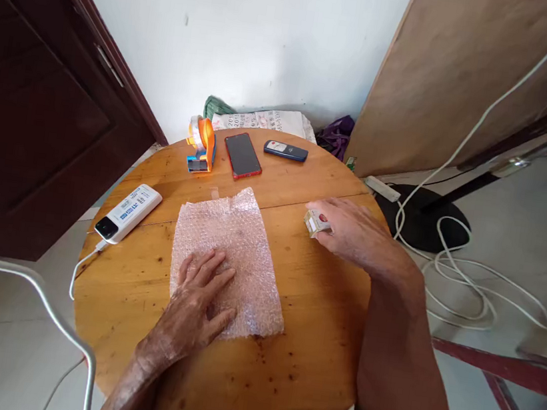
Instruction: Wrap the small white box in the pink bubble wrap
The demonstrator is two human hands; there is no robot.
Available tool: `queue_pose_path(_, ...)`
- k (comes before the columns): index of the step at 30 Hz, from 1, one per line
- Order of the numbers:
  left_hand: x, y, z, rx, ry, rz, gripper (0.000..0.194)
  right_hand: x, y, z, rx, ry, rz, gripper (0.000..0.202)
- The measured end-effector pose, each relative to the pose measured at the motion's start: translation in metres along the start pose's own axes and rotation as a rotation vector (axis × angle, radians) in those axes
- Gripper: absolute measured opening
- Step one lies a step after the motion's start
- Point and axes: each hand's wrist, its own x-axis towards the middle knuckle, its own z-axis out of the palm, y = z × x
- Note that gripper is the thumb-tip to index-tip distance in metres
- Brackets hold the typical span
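A sheet of pink bubble wrap point(233, 240) lies flat in the middle of a round wooden table point(300, 343). My left hand point(194, 305) presses flat on the sheet's near left part, fingers spread. My right hand point(350, 232) rests on the table to the right of the sheet, its fingers closed around a small pale box point(312, 223) that sits on the wood.
At the table's far side are an orange tape dispenser point(203, 145), a red-edged phone point(242, 155) and a dark remote point(285, 151). A white power bank point(128, 212) with a cable lies at the left. White cables point(464, 284) coil on the floor at right; a dark door stands left.
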Motion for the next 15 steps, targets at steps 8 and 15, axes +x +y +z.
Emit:
queue_pose_path(8,0.000,0.000,-0.005,-0.296,0.279,-0.225,0.058,0.001,-0.071,-0.017,0.397,0.418,-0.290,0.039)
queue_pose_path(15,0.001,-0.005,-0.004,-0.403,0.349,-0.535,0.070,0.015,-0.119,0.036,0.221,0.069,-0.551,0.041)
